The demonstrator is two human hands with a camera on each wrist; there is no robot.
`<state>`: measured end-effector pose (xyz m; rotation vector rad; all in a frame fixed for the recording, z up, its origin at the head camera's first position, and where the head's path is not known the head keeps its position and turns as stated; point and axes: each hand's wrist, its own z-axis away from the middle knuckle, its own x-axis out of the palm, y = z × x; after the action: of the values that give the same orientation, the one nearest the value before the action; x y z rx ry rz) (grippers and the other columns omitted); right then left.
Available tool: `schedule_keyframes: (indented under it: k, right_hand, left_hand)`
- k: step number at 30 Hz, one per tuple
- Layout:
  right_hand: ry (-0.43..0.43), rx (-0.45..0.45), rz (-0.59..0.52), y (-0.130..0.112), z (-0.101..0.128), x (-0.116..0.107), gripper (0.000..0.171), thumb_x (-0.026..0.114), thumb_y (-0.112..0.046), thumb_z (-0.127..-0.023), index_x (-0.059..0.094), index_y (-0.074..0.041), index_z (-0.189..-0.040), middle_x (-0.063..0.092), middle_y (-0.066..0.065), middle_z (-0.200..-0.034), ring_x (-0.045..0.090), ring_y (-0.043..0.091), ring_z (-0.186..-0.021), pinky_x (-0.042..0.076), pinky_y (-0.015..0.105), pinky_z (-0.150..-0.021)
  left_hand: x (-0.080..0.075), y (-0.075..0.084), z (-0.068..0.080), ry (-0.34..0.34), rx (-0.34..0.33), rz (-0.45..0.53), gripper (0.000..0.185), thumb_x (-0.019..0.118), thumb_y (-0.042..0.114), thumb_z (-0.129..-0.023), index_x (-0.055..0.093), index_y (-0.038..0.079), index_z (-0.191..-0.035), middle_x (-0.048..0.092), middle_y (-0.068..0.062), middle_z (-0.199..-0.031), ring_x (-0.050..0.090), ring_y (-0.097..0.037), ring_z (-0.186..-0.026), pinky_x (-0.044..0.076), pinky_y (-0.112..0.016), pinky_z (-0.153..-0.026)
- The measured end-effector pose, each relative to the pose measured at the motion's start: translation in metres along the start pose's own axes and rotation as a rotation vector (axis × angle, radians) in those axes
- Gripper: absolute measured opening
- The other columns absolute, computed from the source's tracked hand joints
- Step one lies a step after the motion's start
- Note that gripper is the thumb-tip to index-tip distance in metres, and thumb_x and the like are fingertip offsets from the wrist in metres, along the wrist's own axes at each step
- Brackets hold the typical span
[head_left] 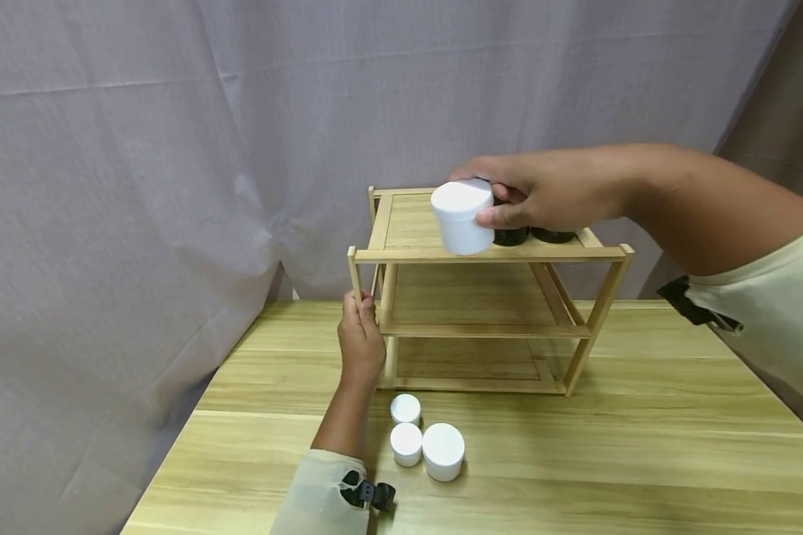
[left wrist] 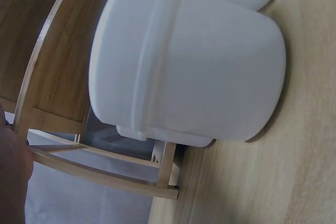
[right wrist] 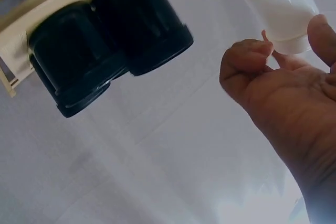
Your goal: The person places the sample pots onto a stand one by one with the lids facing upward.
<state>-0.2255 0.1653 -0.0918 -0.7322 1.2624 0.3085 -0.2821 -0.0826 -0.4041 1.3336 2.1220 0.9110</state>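
Observation:
My right hand [head_left: 508, 197] grips a white lidded jar [head_left: 463, 215] by its top, just above the top shelf of a wooden three-tier rack [head_left: 488, 254]. The right wrist view shows the white jar [right wrist: 281, 9] between my fingertips [right wrist: 252, 56], apart from two black jars [right wrist: 105, 40] on that shelf. Those black jars [head_left: 531, 235] sit right behind the hand. My left hand [head_left: 360, 338] holds the rack's front left post. Three white jars [head_left: 428, 438] stand on the table by my left forearm; the nearest white jar [left wrist: 189, 72] fills the left wrist view.
The rack stands on a light wooden table [head_left: 642, 461] against a grey curtain [head_left: 174, 148]. Its middle and bottom shelves show nothing on them. The table's left edge runs close to my left arm.

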Motion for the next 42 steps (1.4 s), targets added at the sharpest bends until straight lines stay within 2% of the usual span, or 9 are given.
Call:
schedule_keyframes:
  k: [5, 12, 16, 19, 22, 26, 30, 35, 42]
  right_hand:
    - [0.003, 0.024, -0.034, 0.002, -0.012, -0.01, 0.059, 0.055, -0.03, -0.116, 0.032, -0.027, -0.17, 0.053, 0.012, -0.146, 0.049, 0.032, -0.134, 0.038, 0.057, -0.114]
    - [0.035, 0.056, -0.072, 0.008, -0.032, -0.018, 0.058, 0.056, -0.028, -0.115, 0.036, -0.022, -0.169, 0.054, 0.017, -0.148, 0.047, 0.037, -0.138, 0.034, 0.065, -0.12]
    - [0.048, 0.127, -0.13, 0.016, -0.043, -0.024, 0.061, 0.055, -0.028, -0.115, 0.031, -0.023, -0.172, 0.048, 0.02, -0.155, 0.038, 0.043, -0.15, 0.023, 0.073, -0.129]
    - [0.057, 0.182, -0.167, 0.021, -0.052, -0.027, 0.066, 0.055, -0.03, -0.115, 0.026, -0.024, -0.174, 0.041, 0.023, -0.163, 0.028, 0.046, -0.16, 0.014, 0.074, -0.133]
    - [0.072, 0.217, -0.162, 0.026, -0.062, -0.028, 0.069, 0.058, -0.032, -0.114, 0.026, -0.023, -0.174, 0.037, 0.025, -0.17, 0.024, 0.049, -0.164, 0.013, 0.072, -0.134]
    - [0.112, 0.248, -0.099, 0.029, -0.074, -0.028, 0.07, 0.061, -0.036, -0.112, 0.03, -0.022, -0.173, 0.035, 0.027, -0.173, 0.026, 0.049, -0.163, 0.017, 0.07, -0.134]
    - [0.162, 0.311, -0.012, 0.031, -0.082, -0.026, 0.07, 0.061, -0.045, -0.111, 0.034, -0.024, -0.172, 0.026, 0.028, -0.176, 0.019, 0.052, -0.159, 0.016, 0.076, -0.13]
    - [0.183, 0.391, 0.13, 0.028, -0.088, -0.021, 0.073, 0.057, -0.056, -0.11, 0.034, -0.024, -0.172, 0.024, 0.034, -0.169, 0.018, 0.051, -0.148, 0.022, 0.078, -0.122]
    - [0.173, 0.529, 0.259, 0.015, -0.098, -0.015, 0.079, 0.049, -0.063, -0.11, 0.026, -0.023, -0.174, 0.028, 0.038, -0.161, 0.019, 0.057, -0.149, 0.009, 0.083, -0.125]
  left_hand:
    - [0.0, -0.001, -0.001, 0.0, 0.015, -0.005, 0.022, 0.045, 0.015, -0.118, 0.056, -0.003, -0.113, 0.053, -0.013, -0.079, 0.043, -0.011, -0.066, 0.039, -0.026, -0.058]
    - [0.0, -0.002, 0.0, -0.006, 0.007, 0.001, 0.022, 0.045, 0.014, -0.118, 0.056, -0.004, -0.113, 0.055, -0.017, -0.08, 0.043, -0.012, -0.067, 0.039, -0.026, -0.059]
    - [0.0, -0.002, 0.0, -0.018, -0.003, 0.007, 0.023, 0.044, 0.015, -0.118, 0.055, -0.004, -0.114, 0.054, -0.017, -0.081, 0.043, -0.012, -0.067, 0.039, -0.026, -0.06]
    - [0.001, -0.001, 0.0, -0.013, -0.007, 0.0, 0.022, 0.044, 0.015, -0.118, 0.056, -0.004, -0.114, 0.054, -0.016, -0.081, 0.044, -0.012, -0.068, 0.039, -0.025, -0.06]
    - [0.001, -0.002, 0.001, -0.007, -0.004, -0.008, 0.021, 0.045, 0.014, -0.118, 0.056, -0.003, -0.113, 0.054, -0.015, -0.08, 0.043, -0.012, -0.067, 0.039, -0.025, -0.06]
    - [0.001, 0.0, 0.0, 0.003, 0.013, -0.009, 0.021, 0.045, 0.013, -0.117, 0.056, -0.004, -0.113, 0.055, -0.017, -0.08, 0.044, -0.012, -0.067, 0.04, -0.026, -0.06]
    - [0.0, 0.001, 0.0, 0.013, 0.025, -0.007, 0.02, 0.045, 0.013, -0.117, 0.056, -0.004, -0.113, 0.056, -0.018, -0.081, 0.045, -0.011, -0.068, 0.042, -0.026, -0.061]
    - [0.0, 0.002, 0.0, 0.007, 0.011, 0.004, 0.02, 0.045, 0.013, -0.117, 0.056, -0.004, -0.113, 0.056, -0.019, -0.081, 0.045, -0.011, -0.068, 0.041, -0.025, -0.061]
    - [0.001, 0.003, 0.0, 0.015, 0.017, -0.006, 0.021, 0.046, 0.013, -0.117, 0.056, -0.004, -0.113, 0.057, -0.02, -0.081, 0.046, -0.011, -0.069, 0.042, -0.026, -0.061]
